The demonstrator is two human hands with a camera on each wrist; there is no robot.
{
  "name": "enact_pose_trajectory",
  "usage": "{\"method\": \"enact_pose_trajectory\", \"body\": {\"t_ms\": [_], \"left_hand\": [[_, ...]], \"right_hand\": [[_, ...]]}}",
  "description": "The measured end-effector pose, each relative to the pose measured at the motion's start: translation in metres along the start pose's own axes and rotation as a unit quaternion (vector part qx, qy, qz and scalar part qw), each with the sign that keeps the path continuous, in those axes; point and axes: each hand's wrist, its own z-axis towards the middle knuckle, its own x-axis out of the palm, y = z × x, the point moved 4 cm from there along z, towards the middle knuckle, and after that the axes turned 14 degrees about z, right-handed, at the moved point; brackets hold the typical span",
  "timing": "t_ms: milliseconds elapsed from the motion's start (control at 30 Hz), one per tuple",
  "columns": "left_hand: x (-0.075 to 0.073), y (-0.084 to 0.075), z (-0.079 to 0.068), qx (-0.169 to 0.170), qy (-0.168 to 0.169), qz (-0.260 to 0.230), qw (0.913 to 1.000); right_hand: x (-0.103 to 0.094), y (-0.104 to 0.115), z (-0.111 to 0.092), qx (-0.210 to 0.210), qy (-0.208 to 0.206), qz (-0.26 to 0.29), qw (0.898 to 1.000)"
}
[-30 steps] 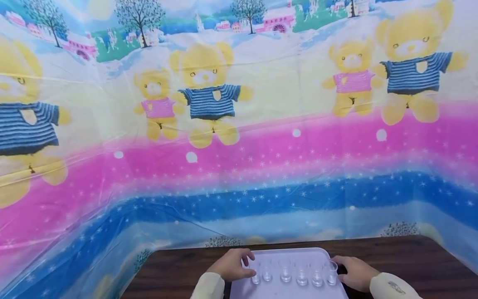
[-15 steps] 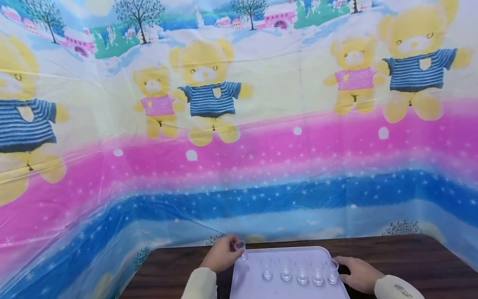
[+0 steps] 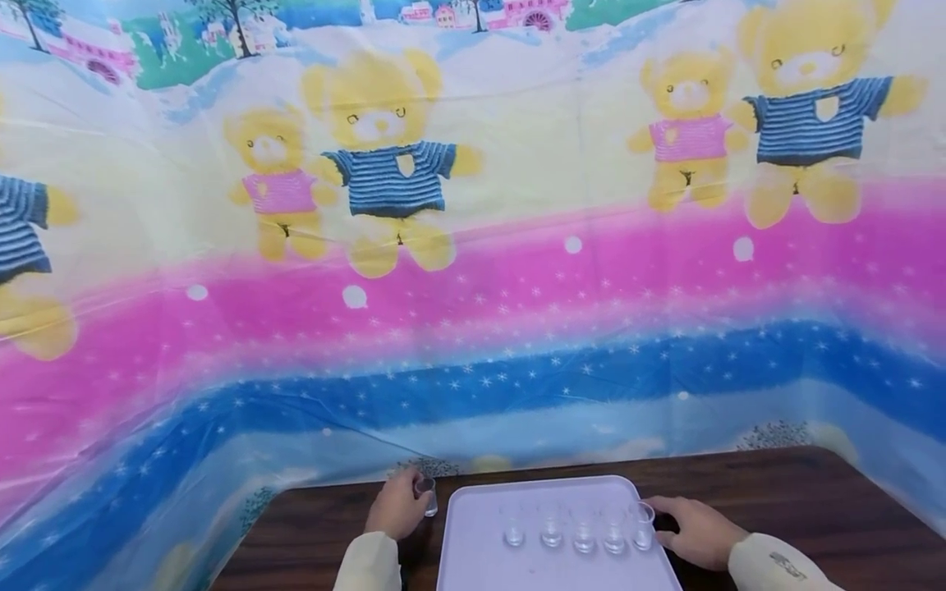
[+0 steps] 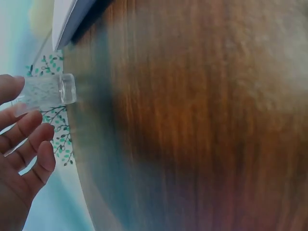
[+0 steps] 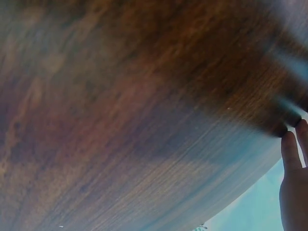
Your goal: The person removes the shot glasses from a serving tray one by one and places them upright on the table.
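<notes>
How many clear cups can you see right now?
6: five clear cups in a row on the tray; one cup held in the left hand, left of the tray. None appears hidden.

And it's the left hand [image 4: 14,178] with a clear cup [image 4: 45,91] in its pinch, thumb on one side and finger on the other, the thick base jutting out to the right of the grip, though whether it meets the wood can't be told! Just below the grip the other fingers bend loosely, and behind them there's a pale cloth [image 4: 62,192] printed with green leaves. Above the grip, the pale tray [image 4: 65,19] pokes in, while away to its right spreads the brown wood-grained tabletop [image 4: 202,120], a bluish band nearest the cup.
</notes>
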Motion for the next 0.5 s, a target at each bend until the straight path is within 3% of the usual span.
{"method": "enact_pose_trajectory", "body": {"t_ms": [100,200,267,333,400,500], "left_hand": [[-0.004,0.000,-0.001,0.014,-0.020,0.007,0.9997],[-0.011,-0.006,-0.003,0.040,-0.079,0.024,0.9958],[-0.018,-0.015,-0.005,0.079,-0.129,0.028,0.9881],[-0.024,-0.027,-0.007,0.130,-0.160,0.026,0.9783],[-0.026,-0.040,-0.009,0.188,-0.157,0.016,0.9693],[-0.022,-0.056,-0.014,0.256,-0.098,-0.010,0.9616]], "right_hand": [[0.000,0.002,-0.001,-0.004,-0.001,-0.002,1.000],[-0.001,0.002,-0.002,-0.006,-0.002,-0.002,1.000],[-0.001,0.002,-0.003,-0.004,-0.001,-0.001,1.000],[-0.002,0.002,-0.003,-0.001,0.000,-0.002,1.000],[-0.001,0.001,-0.003,0.003,0.001,-0.002,1.000],[0.000,0.001,-0.001,0.003,0.003,-0.001,1.000]]}}
